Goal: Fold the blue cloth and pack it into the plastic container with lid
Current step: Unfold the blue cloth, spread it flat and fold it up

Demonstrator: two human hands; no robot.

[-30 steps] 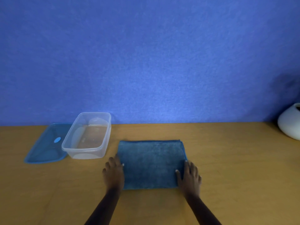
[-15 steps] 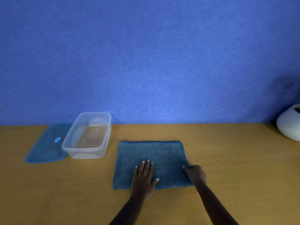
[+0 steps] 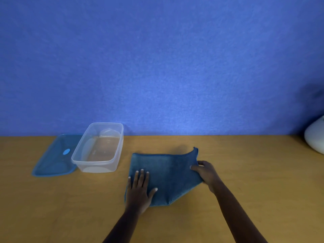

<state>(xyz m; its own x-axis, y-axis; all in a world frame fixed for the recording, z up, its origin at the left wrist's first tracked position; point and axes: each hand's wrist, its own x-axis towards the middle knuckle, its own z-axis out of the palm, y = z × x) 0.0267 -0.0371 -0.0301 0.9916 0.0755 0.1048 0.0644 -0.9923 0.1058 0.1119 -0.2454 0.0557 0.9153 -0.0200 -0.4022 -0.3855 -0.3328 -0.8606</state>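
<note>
The folded blue cloth (image 3: 168,171) lies on the wooden table (image 3: 245,172) in front of me. My left hand (image 3: 140,188) rests flat on its near left part, fingers spread. My right hand (image 3: 206,173) pinches the cloth's right edge and holds that side raised off the table, the far right corner sticking up. The clear plastic container (image 3: 100,148) stands to the left of the cloth with nothing inside. Its blue lid (image 3: 56,156) lies flat on the table at the container's left.
A white rounded object (image 3: 315,137) sits at the far right edge of the table. A blue wall (image 3: 157,67) rises directly behind the table.
My left hand slid from the cloth's left edge onto the cloth and pressed flat. My right hand took the right edge and lifted it up and inward.
</note>
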